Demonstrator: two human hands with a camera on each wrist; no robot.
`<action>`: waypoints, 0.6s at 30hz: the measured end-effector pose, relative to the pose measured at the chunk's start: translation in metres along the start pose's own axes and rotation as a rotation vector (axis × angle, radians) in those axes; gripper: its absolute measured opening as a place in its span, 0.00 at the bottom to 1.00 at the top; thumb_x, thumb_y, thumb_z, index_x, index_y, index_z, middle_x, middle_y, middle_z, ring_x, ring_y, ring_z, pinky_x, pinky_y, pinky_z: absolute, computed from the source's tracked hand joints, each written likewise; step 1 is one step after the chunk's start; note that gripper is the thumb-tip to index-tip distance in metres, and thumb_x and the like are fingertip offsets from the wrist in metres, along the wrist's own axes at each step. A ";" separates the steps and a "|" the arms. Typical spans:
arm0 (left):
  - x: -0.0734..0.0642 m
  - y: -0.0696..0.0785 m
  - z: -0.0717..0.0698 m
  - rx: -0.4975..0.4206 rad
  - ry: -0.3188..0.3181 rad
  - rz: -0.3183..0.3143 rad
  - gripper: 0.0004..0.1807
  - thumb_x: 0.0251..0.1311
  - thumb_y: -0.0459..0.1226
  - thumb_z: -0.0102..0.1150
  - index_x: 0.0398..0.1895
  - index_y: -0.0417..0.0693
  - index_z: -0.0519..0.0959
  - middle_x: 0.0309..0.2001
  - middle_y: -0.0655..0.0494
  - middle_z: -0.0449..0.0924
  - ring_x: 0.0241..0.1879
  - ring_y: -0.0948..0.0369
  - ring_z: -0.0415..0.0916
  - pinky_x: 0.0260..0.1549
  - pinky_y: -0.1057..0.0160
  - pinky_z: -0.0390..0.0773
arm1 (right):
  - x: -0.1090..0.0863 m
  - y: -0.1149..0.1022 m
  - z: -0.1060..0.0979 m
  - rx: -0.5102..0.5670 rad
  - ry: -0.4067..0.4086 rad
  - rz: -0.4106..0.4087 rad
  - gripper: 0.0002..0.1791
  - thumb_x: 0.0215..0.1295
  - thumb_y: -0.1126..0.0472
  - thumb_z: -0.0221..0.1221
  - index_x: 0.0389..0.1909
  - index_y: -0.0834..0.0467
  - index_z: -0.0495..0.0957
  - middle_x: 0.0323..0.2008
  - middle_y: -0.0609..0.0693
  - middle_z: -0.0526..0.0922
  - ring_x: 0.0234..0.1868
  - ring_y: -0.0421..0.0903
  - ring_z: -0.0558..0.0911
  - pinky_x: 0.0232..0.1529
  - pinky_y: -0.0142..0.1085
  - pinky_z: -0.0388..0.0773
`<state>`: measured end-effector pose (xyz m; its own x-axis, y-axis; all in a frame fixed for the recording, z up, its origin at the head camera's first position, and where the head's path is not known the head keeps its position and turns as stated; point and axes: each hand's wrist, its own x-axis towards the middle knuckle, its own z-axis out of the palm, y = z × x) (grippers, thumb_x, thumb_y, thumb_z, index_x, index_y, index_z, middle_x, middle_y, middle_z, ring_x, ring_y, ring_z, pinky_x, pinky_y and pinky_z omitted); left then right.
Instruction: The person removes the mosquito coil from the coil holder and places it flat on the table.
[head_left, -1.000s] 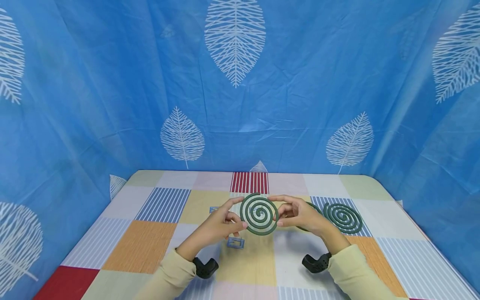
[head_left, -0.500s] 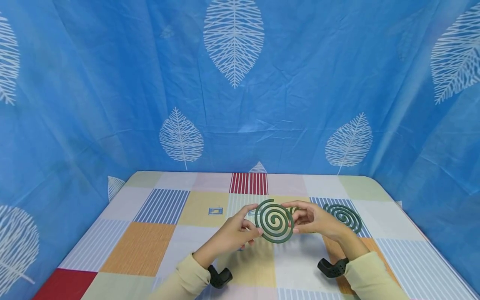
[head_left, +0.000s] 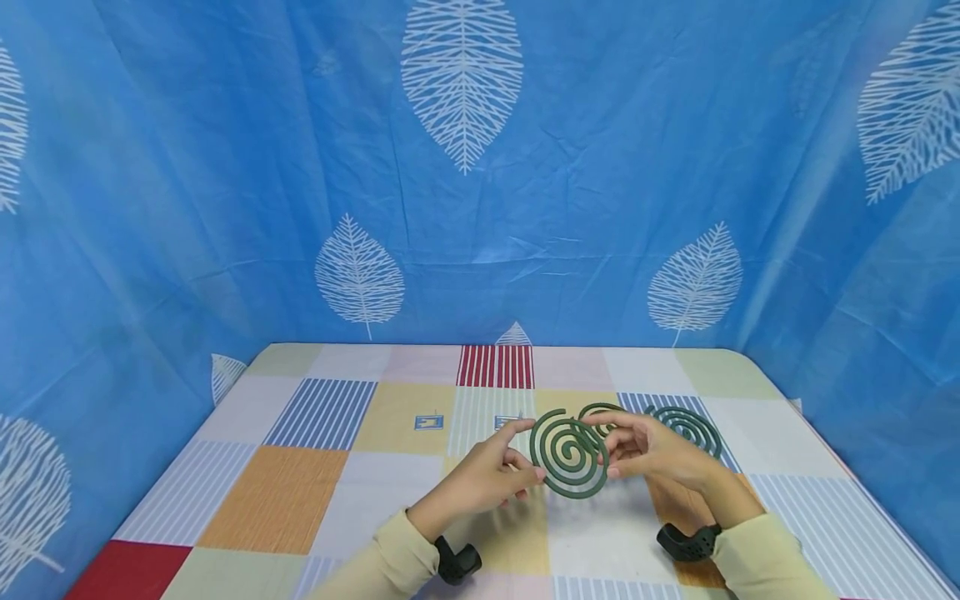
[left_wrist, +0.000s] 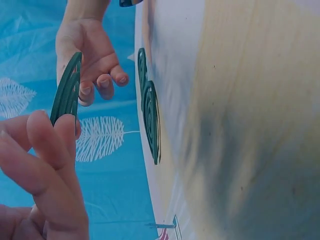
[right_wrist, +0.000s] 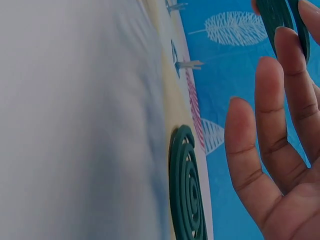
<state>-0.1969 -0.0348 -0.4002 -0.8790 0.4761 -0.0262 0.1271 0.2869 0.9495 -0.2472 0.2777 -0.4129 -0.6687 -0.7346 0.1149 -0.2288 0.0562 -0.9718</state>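
A green mosquito coil (head_left: pixel 572 457) is held up over the table, its flat spiral facing the head camera. My left hand (head_left: pixel 480 479) holds its left rim between thumb and index finger. At the opposite rim, my right hand (head_left: pixel 660 454) grips it the same way, with the other fingers loosely bent. The left wrist view shows the held coil (left_wrist: pixel 66 97) edge-on above the left fingers. Behind it on the table lies a second coil (head_left: pixel 600 408), partly hidden by the held one and the right hand. A third coil (head_left: pixel 684 427) lies farther right, partly behind the right hand.
Two small blue metal coil stands (head_left: pixel 429 422) are on the table beyond the left hand. Their thin spikes (right_wrist: pixel 190 64) stick up in the right wrist view. A patchwork cloth (head_left: pixel 300 492) covers the table, and a blue leaf-print curtain (head_left: pixel 570 208) encloses it.
Both hands have moved right and a little toward me with the held coil. The coil behind shows more now. A blue stand seen near the left hand earlier is now hidden.
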 end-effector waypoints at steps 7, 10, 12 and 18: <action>0.004 0.000 0.009 0.006 -0.013 -0.020 0.41 0.71 0.36 0.70 0.83 0.42 0.63 0.36 0.49 0.90 0.26 0.58 0.83 0.21 0.65 0.77 | -0.010 0.003 -0.006 -0.002 -0.019 0.004 0.37 0.72 0.75 0.65 0.74 0.83 0.57 0.43 0.48 0.88 0.42 0.41 0.87 0.45 0.36 0.85; 0.005 -0.001 0.012 -0.004 -0.018 -0.029 0.41 0.70 0.35 0.71 0.82 0.43 0.64 0.35 0.53 0.89 0.26 0.58 0.84 0.21 0.65 0.77 | -0.013 0.005 -0.008 0.010 -0.029 0.018 0.37 0.72 0.75 0.65 0.73 0.83 0.57 0.43 0.46 0.88 0.42 0.41 0.87 0.46 0.36 0.85; 0.006 -0.002 0.015 -0.011 -0.021 -0.032 0.41 0.69 0.34 0.71 0.82 0.43 0.64 0.35 0.55 0.88 0.26 0.58 0.83 0.21 0.65 0.77 | -0.016 0.006 -0.009 0.016 -0.032 0.029 0.37 0.72 0.75 0.65 0.73 0.83 0.56 0.43 0.46 0.88 0.42 0.40 0.87 0.46 0.36 0.86; 0.009 -0.002 0.020 -0.008 -0.014 -0.043 0.39 0.68 0.34 0.72 0.81 0.46 0.67 0.34 0.60 0.86 0.25 0.58 0.83 0.20 0.64 0.76 | -0.021 0.008 -0.012 0.033 -0.047 0.048 0.33 0.74 0.74 0.63 0.76 0.73 0.65 0.43 0.46 0.88 0.43 0.40 0.87 0.46 0.36 0.86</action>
<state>-0.1956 -0.0146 -0.4084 -0.8770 0.4752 -0.0710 0.0857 0.3002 0.9500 -0.2439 0.3015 -0.4209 -0.6441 -0.7627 0.0593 -0.1736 0.0702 -0.9823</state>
